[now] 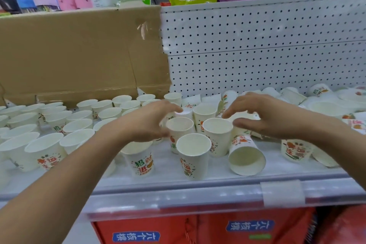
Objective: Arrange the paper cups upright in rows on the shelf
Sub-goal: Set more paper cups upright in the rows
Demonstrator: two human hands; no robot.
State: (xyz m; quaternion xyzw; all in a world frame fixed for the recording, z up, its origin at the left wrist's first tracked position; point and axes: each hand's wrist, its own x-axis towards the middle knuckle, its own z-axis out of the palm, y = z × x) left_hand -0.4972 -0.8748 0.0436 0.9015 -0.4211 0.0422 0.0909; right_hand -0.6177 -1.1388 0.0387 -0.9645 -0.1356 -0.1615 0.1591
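Two hands over the middle cluster of paper cups (217,127) on the shelf (217,176). Left hand (150,125): fingers arched & spread above a cup rim, no clear grip, looks empty. Right hand (273,117): fingers loosely curved, apart, hovering, nothing held that I can see. Upright rows (79,125) stand to the left; a tipped cup (246,157) lies on its side just right of the cluster, w/ a jumble (297,150) beyond. Risks: cups are light & packed close, so a low forearm sweep prob. topples the rows; a nudge could roll the tipped cup off the front edge; too hard a squeeze dents a rim.
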